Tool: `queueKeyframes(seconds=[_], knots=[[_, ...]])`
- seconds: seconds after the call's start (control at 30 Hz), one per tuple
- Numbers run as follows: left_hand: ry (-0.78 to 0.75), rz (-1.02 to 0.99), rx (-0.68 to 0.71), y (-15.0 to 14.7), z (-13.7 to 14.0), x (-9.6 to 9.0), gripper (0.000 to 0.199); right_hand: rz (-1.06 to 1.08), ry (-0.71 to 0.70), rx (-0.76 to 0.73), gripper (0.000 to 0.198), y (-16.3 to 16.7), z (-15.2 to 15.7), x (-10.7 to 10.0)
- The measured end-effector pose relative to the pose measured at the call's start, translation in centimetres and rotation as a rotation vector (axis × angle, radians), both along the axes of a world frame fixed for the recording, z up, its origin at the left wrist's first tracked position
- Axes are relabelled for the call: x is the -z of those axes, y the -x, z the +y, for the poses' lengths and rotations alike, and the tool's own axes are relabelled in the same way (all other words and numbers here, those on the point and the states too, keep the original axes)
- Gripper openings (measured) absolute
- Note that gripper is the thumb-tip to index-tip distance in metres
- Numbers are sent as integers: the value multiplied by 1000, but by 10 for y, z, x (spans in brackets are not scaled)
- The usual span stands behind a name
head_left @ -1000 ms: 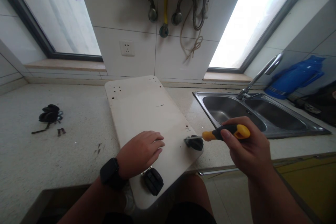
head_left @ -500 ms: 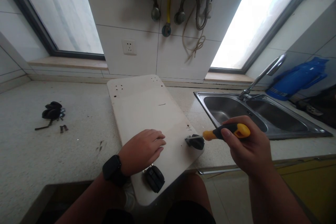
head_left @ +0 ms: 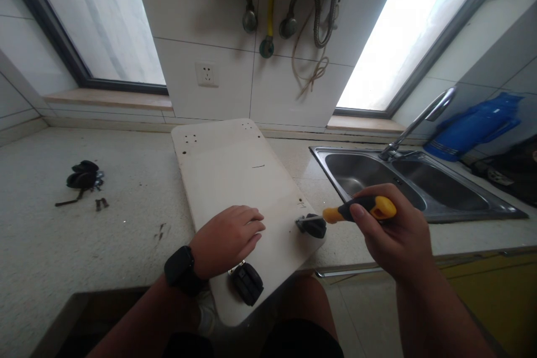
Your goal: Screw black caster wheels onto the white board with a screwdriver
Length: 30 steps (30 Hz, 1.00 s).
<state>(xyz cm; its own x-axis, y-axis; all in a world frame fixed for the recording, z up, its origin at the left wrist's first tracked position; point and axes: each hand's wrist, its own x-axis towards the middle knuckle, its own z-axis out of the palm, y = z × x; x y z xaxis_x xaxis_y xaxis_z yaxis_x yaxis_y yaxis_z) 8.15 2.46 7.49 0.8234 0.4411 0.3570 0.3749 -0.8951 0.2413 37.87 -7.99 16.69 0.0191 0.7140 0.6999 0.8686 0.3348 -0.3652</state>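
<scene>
Lying flat across the speckled countertop (head_left: 104, 235), a white board (head_left: 235, 179) is positioned with its near end overhanging the counter edge. The left hand (head_left: 229, 238) is laid palm down on the near part of the board, fingers extended and slightly spread; nothing is gripped by it. A black watch (head_left: 181, 269) is worn on that wrist. The right hand (head_left: 394, 235) is closed around the yellow-and-black handle of a screwdriver (head_left: 361, 210), which is held roughly level, its shaft directed leftward to a black caster (head_left: 311, 225) seated at the board's near right corner. Whether the tip is engaged in a screw cannot be determined. A second black caster (head_left: 247, 283) is mounted at the board's near left corner, just beside the left wrist.

Screw holes are visible at the board's far corners. A loose black caster (head_left: 84, 174) and several small screws (head_left: 100, 203) are located well apart to the left on the counter. A stainless double sink (head_left: 461, 210) with a faucet (head_left: 419, 120) is set to the right, with a blue container (head_left: 474, 123) behind it.
</scene>
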Motion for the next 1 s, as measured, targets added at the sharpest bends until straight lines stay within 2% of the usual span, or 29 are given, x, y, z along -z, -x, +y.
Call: queueKeyframes(seconds=[0.43, 0.67, 1.0], knots=[[-1, -3, -2, 0, 0, -1, 20, 66, -8, 105, 16, 3, 0, 5], [-6, -4, 0, 0, 0, -1, 19, 52, -5, 113, 17, 3, 1, 4], [2, -11, 1, 1, 1, 0, 19, -41, 35, 5, 12, 6, 3, -1]])
